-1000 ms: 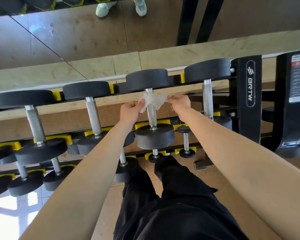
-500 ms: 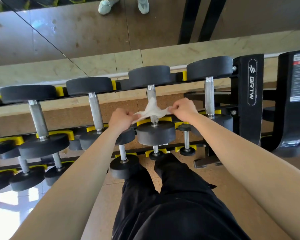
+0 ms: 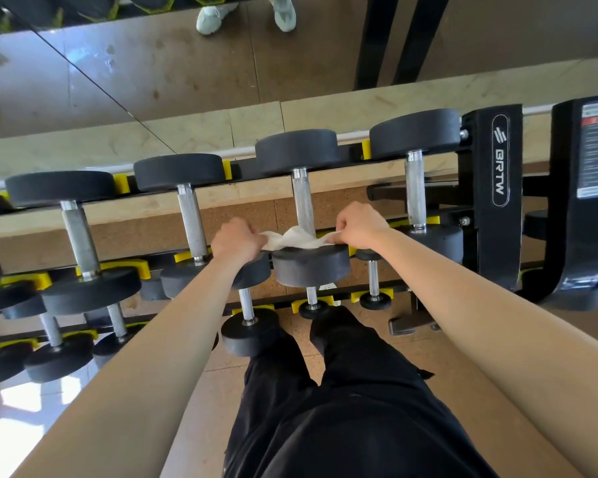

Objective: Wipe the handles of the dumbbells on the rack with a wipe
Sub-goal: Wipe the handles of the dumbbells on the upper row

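Observation:
A white wipe (image 3: 296,239) is stretched across the near end of a knurled steel dumbbell handle (image 3: 302,201) on the top tier of the rack. My left hand (image 3: 237,240) pinches the wipe's left end and my right hand (image 3: 358,225) pinches its right end. The wipe lies just above the dumbbell's near black head (image 3: 311,267). Neighbouring top-tier dumbbells show bare handles to the left (image 3: 191,222) and to the right (image 3: 415,191).
The black rack upright (image 3: 497,188) marked BRTW stands at the right, with yellow cradles (image 3: 137,267) along the rails. Smaller dumbbells (image 3: 247,326) sit on lower tiers near my black trousers (image 3: 342,408). A mirror wall (image 3: 152,63) rises behind the rack.
Both hands have slid the wipe down the handle, from its far end near the back head to its near end by the front head.

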A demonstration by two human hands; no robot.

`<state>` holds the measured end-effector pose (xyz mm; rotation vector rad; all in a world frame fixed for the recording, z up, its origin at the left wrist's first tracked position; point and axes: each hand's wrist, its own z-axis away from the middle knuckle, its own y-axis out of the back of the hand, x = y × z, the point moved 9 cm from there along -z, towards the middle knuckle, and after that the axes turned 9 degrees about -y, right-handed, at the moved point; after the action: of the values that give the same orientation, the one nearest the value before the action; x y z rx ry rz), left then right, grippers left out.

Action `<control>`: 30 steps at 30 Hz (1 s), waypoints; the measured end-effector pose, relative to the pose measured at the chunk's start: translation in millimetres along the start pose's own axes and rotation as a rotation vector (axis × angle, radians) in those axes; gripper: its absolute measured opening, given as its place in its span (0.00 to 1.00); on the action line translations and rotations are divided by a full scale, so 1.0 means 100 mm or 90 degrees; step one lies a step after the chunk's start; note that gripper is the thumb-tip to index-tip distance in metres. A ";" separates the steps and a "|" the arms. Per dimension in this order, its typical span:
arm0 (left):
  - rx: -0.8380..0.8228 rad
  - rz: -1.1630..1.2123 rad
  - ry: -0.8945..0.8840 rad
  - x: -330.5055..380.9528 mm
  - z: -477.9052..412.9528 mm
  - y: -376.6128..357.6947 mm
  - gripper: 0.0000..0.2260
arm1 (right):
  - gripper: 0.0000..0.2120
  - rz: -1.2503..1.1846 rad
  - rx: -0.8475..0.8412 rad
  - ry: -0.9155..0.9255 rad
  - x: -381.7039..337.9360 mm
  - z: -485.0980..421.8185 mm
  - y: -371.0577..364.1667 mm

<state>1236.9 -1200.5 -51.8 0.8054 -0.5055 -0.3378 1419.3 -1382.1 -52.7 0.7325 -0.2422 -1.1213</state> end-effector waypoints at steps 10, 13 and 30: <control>0.166 1.019 0.264 -0.23 0.07 0.08 0.12 | 0.01 -0.324 0.152 -0.055 0.40 -0.10 0.32; 0.180 1.191 0.236 -0.07 0.07 0.10 0.13 | 0.01 -0.438 0.086 -0.048 0.29 -0.15 0.24; -0.024 1.000 0.252 0.71 -0.32 -0.40 0.17 | 0.22 -0.925 -0.487 -0.060 -0.48 -0.22 -0.32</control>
<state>1309.1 -1240.6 -79.4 0.2391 -0.6089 1.2316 1386.2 -1338.5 -81.4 0.0434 0.7592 -2.4063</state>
